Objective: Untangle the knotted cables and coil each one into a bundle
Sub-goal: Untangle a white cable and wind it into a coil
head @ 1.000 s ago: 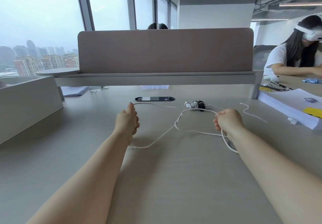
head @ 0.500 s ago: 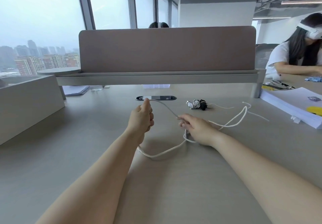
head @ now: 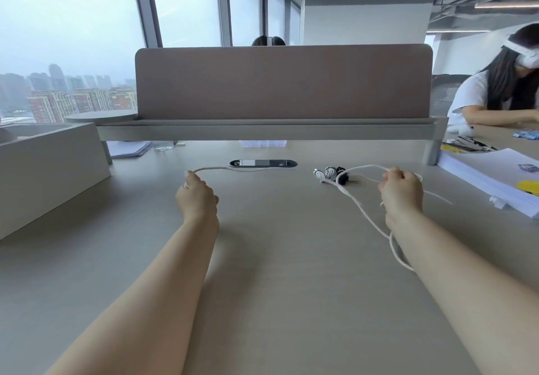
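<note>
We see both hands closed into fists over the desk (head: 277,272), well apart from each other, and each one grips the same white cable (head: 213,167). The left hand (head: 197,196) has its fingers curled fully round one end part of the cable, with the thumb on top. From this fist the cable goes out to the right, low over the desk, and passes the dark slot (head: 280,163) that lies beyond and between the hands.

The right hand (head: 401,192) also has curled fingers and holds the cable at its top. From there one strand makes a loop to the left of the hand. A second strand runs from near the bundles towards us and passes under the right forearm. How the strands join between the two hands, we cannot tell. A thinner piece lies on the desk to the right of the right hand.

Three small coiled bundles (head: 331,173), two white and one black, lie on the desk just left of the right hand, beside the loop.
</note>
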`<act>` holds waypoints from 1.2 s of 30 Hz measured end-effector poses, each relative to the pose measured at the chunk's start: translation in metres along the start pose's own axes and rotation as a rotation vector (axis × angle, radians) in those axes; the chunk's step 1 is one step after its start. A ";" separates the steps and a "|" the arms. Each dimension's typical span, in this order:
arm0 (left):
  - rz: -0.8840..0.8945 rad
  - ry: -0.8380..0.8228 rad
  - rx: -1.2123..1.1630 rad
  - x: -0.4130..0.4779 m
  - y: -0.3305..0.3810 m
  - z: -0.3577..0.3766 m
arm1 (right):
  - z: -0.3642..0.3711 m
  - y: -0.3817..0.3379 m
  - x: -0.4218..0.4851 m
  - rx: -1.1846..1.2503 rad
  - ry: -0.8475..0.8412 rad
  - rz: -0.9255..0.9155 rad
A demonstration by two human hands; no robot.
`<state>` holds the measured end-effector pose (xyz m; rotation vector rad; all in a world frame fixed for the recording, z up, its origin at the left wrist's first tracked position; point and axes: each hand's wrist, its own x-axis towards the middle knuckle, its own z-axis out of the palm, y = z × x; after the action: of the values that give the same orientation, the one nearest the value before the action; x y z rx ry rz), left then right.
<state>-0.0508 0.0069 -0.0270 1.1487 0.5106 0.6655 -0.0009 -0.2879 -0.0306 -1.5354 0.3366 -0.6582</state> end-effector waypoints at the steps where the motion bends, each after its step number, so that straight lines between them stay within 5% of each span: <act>1: 0.005 0.019 -0.003 0.002 -0.001 -0.001 | -0.002 0.001 0.003 0.002 0.002 0.027; 6: 0.002 0.073 -0.043 0.010 -0.004 -0.005 | -0.005 0.008 0.005 -0.084 -0.107 0.050; 9: 0.010 0.110 -0.039 0.013 -0.005 -0.007 | -0.005 0.004 0.001 -0.089 0.004 -0.004; 13: 0.008 0.259 -0.061 0.024 -0.007 -0.011 | -0.013 -0.003 0.001 0.228 0.189 0.052; 18: 0.028 0.267 -0.064 0.025 -0.006 -0.012 | -0.016 0.002 0.002 0.150 0.113 0.088; 28: 0.142 -0.189 0.082 -0.022 -0.002 0.013 | -0.004 -0.002 -0.016 -0.237 0.089 -0.112; 32: 0.217 -0.378 0.170 -0.040 -0.005 0.023 | 0.001 -0.004 -0.030 -0.466 0.135 -0.422; 36: 0.253 -0.568 0.283 -0.052 -0.012 0.029 | 0.018 -0.008 -0.048 -0.359 -0.033 -0.824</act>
<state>-0.0650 -0.0516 -0.0275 1.6150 -0.0299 0.4560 -0.0294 -0.2450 -0.0321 -2.0317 -0.2477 -1.2547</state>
